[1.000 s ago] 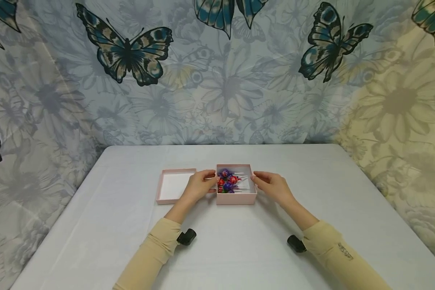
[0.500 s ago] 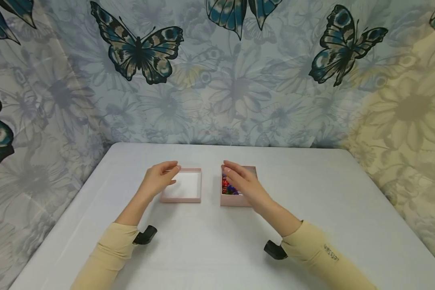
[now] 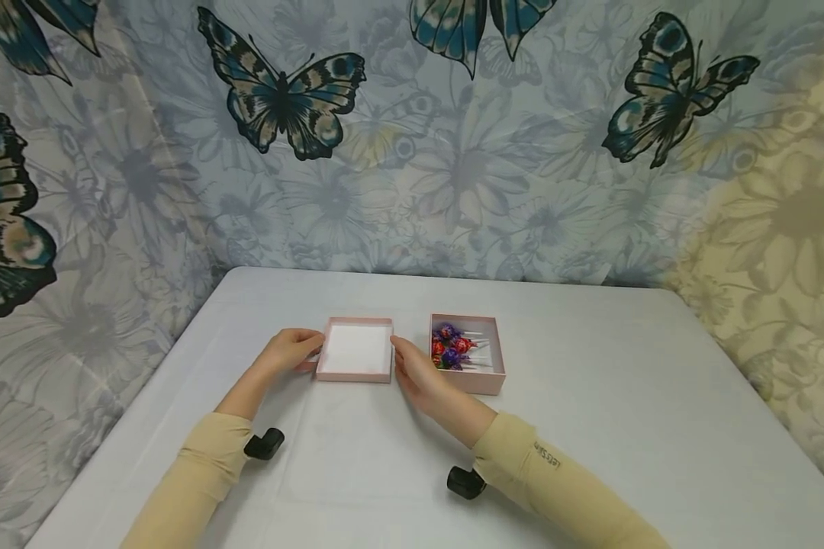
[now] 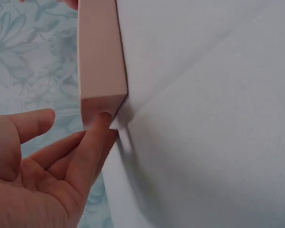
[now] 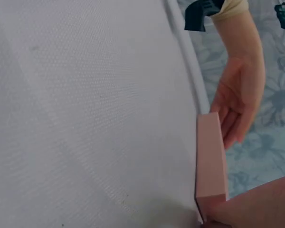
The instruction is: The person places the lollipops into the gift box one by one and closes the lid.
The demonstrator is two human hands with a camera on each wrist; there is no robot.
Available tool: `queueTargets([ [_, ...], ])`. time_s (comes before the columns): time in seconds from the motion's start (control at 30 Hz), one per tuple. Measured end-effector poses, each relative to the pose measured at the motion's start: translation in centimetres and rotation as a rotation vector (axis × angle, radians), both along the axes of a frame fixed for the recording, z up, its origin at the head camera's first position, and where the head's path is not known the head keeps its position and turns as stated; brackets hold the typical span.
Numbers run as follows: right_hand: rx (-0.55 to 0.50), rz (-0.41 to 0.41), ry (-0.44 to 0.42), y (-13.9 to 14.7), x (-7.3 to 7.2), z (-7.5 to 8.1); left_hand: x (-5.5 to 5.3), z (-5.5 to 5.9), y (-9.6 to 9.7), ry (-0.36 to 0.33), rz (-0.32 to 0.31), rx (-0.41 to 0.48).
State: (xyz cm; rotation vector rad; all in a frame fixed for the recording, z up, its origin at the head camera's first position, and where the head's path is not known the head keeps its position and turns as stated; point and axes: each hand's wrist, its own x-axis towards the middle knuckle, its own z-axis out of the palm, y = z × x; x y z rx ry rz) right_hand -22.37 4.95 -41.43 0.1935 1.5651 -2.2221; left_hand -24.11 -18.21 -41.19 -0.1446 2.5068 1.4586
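A shallow pink box lid (image 3: 353,377) lies hollow side up on the white table, its inside white. My left hand (image 3: 290,351) is at its left side; in the left wrist view, extended fingers (image 4: 88,154) touch the lid's end and the thumb stands apart. On the opposite side, my right hand (image 3: 422,377) touches the lid's right edge with extended fingers; the right wrist view shows only a bit of it at the lower right. To the right stands an open pink box (image 3: 470,383) with several lollipops (image 3: 451,347) in red and purple wrappers, their white sticks pointing right.
A white cloth covers the table (image 3: 590,412). Behind it hangs a fabric backdrop (image 3: 467,175) with butterflies and flowers. Each wrist carries a small black camera (image 3: 264,444).
Both hands have left the lollipop box and moved left to the two sides of the lid. The lid sits slightly farther from the box than half a second ago. The head view has shifted left.
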Motion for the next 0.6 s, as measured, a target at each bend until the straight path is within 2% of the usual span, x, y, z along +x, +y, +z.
queueTargets([
  [0.17, -0.021, 0.008, 0.012, -0.4, -0.5, -0.8, 0.0, -0.5, 0.6, -0.001, 0.010, 0.040],
  [0.3, -0.019, 0.030, 0.032, -0.4, -0.3, -0.6, 0.4, -0.3, 0.7, 0.013, 0.041, 0.044],
  [0.43, 0.047, 0.064, 0.106, 0.0, 0.5, 0.8, 1.2, 0.9, 0.7, 0.070, 0.072, 0.107],
  [0.6, 0.078, 0.082, 0.252, 1.5, 1.2, 3.4, 2.2, 3.2, 0.9, 0.181, 0.108, 0.232],
])
